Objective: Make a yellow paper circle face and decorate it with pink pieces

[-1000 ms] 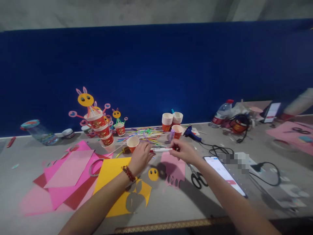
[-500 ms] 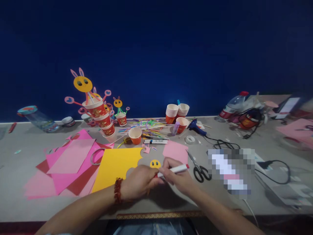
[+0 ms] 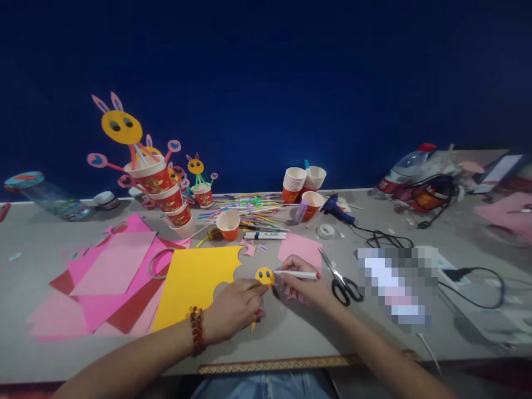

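A small yellow paper disc with two stuck-on eyes (image 3: 265, 275) lies on the table between my hands. The fingertips of my left hand (image 3: 236, 307) rest on its lower edge, and a red marker cap (image 3: 260, 313) shows tucked in the curled fingers of that hand. My right hand (image 3: 302, 285) pinches a white marker with a red end (image 3: 300, 274), its tip at the disc's right edge. Under the left forearm and hand lies yellow card with scalloped cutouts (image 3: 199, 274). Pink paper (image 3: 302, 248) and black-handled scissors (image 3: 343, 285) lie beyond and right of my right hand.
Pink and red sheets (image 3: 116, 263) and a tape roll (image 3: 155, 266) lie left. Stacked red cups with a bunny figure (image 3: 164, 191) rise behind them. Pipe cleaners (image 3: 253, 208), paper cups (image 3: 294, 183) and a corded blue glue gun (image 3: 338, 209) sit at the back.
The marker has come out of its red cap. My right hand has brought its tip up to the disc, and my left hand has moved onto the disc's edge, keeping the cap.
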{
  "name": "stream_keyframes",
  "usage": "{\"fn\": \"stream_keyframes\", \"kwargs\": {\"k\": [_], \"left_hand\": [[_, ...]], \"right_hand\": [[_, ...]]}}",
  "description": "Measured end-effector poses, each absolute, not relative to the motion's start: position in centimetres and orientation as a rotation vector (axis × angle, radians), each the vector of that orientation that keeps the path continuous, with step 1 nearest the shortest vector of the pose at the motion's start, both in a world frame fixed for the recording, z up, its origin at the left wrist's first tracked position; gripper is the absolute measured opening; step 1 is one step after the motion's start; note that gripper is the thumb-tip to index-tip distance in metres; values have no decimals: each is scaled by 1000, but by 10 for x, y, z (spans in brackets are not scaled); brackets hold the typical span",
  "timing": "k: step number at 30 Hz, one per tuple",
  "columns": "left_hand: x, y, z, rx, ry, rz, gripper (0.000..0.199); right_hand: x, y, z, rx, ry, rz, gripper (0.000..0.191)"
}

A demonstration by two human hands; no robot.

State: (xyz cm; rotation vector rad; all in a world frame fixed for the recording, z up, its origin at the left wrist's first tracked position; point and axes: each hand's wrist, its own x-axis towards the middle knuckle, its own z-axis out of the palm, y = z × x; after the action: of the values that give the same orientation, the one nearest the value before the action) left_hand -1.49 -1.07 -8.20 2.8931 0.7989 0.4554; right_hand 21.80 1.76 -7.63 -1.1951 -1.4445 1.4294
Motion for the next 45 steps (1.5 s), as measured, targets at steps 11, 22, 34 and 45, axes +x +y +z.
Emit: {"fn": "stream_keyframes", "kwargs": {"k": [11, 22, 34, 45], "left_hand": [[-18, -8, -88, 2860, 865, 335, 17], [-21, -7, -93, 2796, 853, 329, 19], [-20, -7, -91, 2800, 859, 345, 20], [-19, -6, -88, 2796, 863, 354, 20]], "right_hand": [[210, 21, -92, -1188, -1638, 1231, 13], [208, 22, -93, -1257, -1745, 1159, 14], [208, 22, -93, -1250, -1771, 1144, 14], [208, 22, -91, -1245, -1710, 1151, 14]]}}
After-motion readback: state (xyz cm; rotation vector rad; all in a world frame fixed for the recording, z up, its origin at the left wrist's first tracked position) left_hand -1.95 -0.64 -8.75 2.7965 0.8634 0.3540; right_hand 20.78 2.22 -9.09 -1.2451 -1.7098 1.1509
